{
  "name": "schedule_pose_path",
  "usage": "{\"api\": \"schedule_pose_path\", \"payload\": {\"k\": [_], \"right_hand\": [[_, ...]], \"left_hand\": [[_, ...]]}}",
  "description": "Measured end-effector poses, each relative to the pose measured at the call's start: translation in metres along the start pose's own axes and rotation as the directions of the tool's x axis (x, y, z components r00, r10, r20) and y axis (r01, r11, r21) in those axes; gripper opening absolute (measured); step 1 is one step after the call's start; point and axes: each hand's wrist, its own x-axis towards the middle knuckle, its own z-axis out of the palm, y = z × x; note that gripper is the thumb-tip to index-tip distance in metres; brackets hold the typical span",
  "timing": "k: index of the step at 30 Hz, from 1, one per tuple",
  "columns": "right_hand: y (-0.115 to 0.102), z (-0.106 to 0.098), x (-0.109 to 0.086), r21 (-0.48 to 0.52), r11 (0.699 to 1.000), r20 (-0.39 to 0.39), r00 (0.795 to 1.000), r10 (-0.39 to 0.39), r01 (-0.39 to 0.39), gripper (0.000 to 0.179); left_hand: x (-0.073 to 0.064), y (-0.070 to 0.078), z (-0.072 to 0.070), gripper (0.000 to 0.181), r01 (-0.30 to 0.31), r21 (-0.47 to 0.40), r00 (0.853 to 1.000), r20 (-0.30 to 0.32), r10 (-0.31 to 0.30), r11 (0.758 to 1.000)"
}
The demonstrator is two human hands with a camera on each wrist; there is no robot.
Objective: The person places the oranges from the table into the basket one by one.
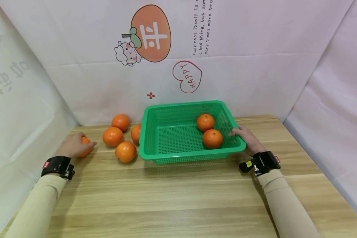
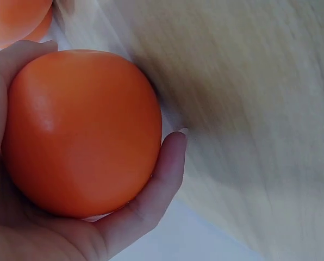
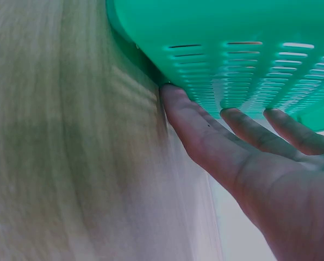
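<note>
"平" (image 1: 153, 35), "happy" (image 1: 188, 76), "happiness itself" (image 1: 195, 34) on cloth (image 1: 244, 82)

The right hand (image 3: 260, 168) came in from the lower right, its fingers spread and their tips against the slotted wall of a green basket (image 3: 216, 24). The wooden table (image 3: 58, 136) filled the left side, blurred and partly shadowed, and a pale surface (image 3: 241, 239) showed below the hand.

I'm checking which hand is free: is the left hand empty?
No, the left hand grips an orange, with the palm and curled fingers plainly around it in the left wrist view.
</note>
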Motion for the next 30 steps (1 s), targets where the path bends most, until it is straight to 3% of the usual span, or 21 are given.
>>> {"api": "schedule_pose_path", "payload": {"k": [11, 23, 30], "right_hand": [[-0.002, 0.001, 0.000, -0.030, 1.000, -0.003, 1.000, -0.006, 0.005, 0.072], [0.001, 0.001, 0.000, -0.025, 1.000, -0.002, 1.000, -0.012, 0.012, 0.066], [0.000, 0.001, -0.001, -0.013, 1.000, -0.005, 1.000, -0.010, 0.010, 0.068]], "left_hand": [[-0.001, -0.009, 0.011, 0.073, -0.003, -0.038, 0.998, -0.065, 0.001, 0.999], [-0.007, -0.001, 0.007, 0.068, -0.059, -0.003, 0.997, -0.047, 0.059, 0.998], [-0.001, -0.008, 0.007, 0.066, -0.089, -0.011, 0.994, -0.057, 0.089, 0.996]]}}
